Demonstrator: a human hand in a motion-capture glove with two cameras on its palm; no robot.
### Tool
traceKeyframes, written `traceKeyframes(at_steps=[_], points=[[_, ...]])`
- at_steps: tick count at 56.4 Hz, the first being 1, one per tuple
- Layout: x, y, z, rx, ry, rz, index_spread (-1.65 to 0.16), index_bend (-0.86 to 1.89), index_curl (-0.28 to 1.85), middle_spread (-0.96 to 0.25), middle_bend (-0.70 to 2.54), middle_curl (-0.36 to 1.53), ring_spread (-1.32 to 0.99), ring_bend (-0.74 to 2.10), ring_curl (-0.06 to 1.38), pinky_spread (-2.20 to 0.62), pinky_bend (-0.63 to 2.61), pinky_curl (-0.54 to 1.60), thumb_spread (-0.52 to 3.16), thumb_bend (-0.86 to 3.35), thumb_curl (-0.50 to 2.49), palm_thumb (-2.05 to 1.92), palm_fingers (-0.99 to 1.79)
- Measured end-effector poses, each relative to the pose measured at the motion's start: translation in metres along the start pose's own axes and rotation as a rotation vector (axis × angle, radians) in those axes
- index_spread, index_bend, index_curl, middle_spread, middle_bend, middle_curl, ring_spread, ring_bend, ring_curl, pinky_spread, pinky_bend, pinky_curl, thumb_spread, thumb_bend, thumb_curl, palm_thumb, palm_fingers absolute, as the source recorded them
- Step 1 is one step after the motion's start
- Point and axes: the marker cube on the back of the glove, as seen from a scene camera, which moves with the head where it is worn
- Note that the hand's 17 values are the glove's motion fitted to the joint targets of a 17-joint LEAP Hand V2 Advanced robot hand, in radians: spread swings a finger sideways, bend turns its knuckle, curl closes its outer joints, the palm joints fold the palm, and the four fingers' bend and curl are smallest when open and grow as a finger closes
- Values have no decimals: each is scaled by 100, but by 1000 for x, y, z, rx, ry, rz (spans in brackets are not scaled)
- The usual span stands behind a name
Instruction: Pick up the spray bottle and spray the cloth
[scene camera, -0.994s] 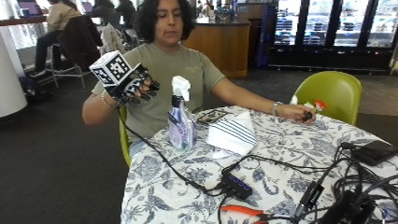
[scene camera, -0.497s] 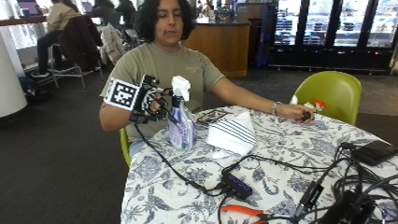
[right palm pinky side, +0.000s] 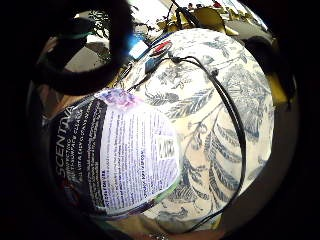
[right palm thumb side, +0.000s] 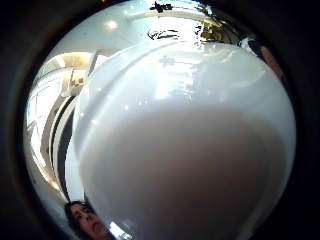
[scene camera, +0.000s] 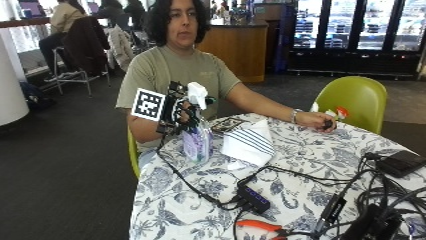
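I am at the pick-up step: my right hand (scene camera: 178, 111) is at the neck of the bottle (scene camera: 198, 135), just under its white spray head (scene camera: 197, 94), and the bottle stands upright on the table (scene camera: 313, 165) near the edge closest to me. From the side it looks as if my gloved fingers curl round the neck, though I cannot see every finger. The palm views agree that the bottle is right against my palm: the white head fills the thumb-side view (right palm thumb side: 185, 145) and the printed label (right palm pinky side: 120, 155) fills much of the little-finger-side view, with the patterned tablecloth beyond it. The cloth (scene camera: 249, 142), striped and folded, lies just beside the bottle, toward the middle of the table. I judge the bottle is not yet lifted. Next I need to raise it, turn the nozzle toward the cloth and get a finger onto the trigger. My forearm comes in from the table edge, wrist upright, palm facing the bottle. My bare hand (scene camera: 318, 120) rests on the table well away
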Motion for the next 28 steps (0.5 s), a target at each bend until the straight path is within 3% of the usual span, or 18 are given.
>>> traceKeyframes(at_steps=[11, 17, 24, 28], points=[[1, -19, 12, -55, -4, 10, -16, 11, 21, 6, 28, 38, -3, 51, 36, 10, 23, 34, 84, -3, 49, 93, 60], [8, -28, 19, -90, -6, -107, -17, 11, 21, 6, 28, 38, -4, 51, 36, 9, 23, 35, 83, -3, 49, 92, 62], [6, -50, 29, -33, -57, -33, -18, 12, 22, 5, 26, 38, -5, 51, 36, 8, 23, 35, 83, -3, 49, 90, 66], [5, -50, 25, -143, -131, 17, -19, 15, 23, 4, 26, 38, -6, 53, 36, 7, 23, 35, 83, -3, 49, 90, 80]])
